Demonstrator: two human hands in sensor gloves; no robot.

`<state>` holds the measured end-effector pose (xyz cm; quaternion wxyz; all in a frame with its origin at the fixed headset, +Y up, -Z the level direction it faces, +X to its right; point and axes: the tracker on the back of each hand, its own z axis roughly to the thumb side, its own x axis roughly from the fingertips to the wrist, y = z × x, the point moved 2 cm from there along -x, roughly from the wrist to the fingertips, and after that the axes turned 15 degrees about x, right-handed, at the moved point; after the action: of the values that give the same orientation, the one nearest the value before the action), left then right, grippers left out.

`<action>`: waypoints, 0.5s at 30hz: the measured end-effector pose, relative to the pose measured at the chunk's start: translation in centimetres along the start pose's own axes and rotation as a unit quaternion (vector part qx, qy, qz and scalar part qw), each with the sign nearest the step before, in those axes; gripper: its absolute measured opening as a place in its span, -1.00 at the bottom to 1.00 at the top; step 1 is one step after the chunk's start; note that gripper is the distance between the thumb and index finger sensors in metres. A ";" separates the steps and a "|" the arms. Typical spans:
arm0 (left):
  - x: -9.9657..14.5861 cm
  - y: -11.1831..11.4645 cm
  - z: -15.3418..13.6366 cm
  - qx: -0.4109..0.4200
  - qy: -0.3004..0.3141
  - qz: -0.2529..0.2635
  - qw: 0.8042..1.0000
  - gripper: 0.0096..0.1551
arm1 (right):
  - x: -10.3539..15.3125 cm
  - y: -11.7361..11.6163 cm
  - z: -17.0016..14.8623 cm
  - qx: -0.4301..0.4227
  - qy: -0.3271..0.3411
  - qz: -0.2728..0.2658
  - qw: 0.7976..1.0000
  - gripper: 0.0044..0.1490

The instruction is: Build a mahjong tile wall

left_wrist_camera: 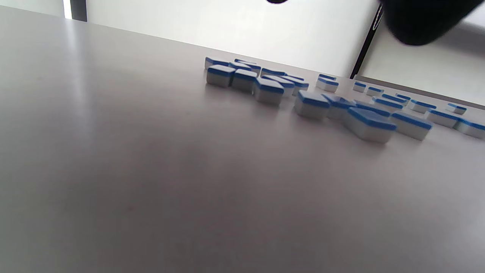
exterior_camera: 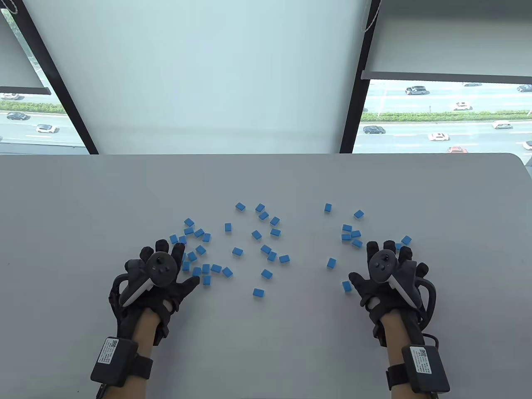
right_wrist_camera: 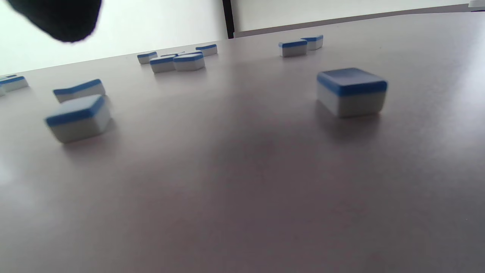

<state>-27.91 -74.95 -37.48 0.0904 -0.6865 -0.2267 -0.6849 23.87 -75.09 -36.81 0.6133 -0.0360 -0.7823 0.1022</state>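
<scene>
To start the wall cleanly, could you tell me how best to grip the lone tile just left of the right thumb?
Pinch the lone tile across its two short white sides, coming from above: it lies flat, blue back up, free of neighbours.

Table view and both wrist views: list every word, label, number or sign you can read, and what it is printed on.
White label on the black box strapped to the left wrist: print and a code square, too small to read.
White label on the black box strapped to the right wrist: likewise too small to read.
Blue-backed mahjong tiles: face down, no marks showing.
Nothing else carries text.
</scene>
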 end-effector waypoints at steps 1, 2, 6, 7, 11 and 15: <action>0.0 0.0 0.0 0.001 0.001 0.001 1.000 0.11 | 0.0 0.0 0.0 0.001 0.000 0.000 1.000 0.12; 0.0 0.0 0.0 0.002 0.002 0.002 1.000 0.11 | 0.0 0.0 0.1 0.003 0.000 0.000 1.000 0.12; -0.1 0.0 -0.1 0.001 0.002 0.004 1.000 0.09 | -0.1 0.0 0.1 0.000 0.001 -0.002 1.000 0.12; -0.1 0.0 -0.1 0.002 0.001 0.004 1.000 0.09 | -0.1 0.0 0.1 0.000 0.001 -0.003 1.000 0.12; 0.0 -0.1 -0.1 0.004 0.002 0.004 1.000 0.09 | 0.0 0.0 0.2 0.000 0.004 -0.006 1.000 0.12; -0.1 -0.1 -0.1 0.004 0.005 0.005 1.000 0.09 | 0.2 0.4 0.3 -0.004 0.011 -0.015 1.000 0.12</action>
<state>-28.09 -74.90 -37.56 0.0974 -0.6837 -0.2256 -0.6872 23.45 -74.68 -36.74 0.6235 -0.0278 -0.7763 0.0891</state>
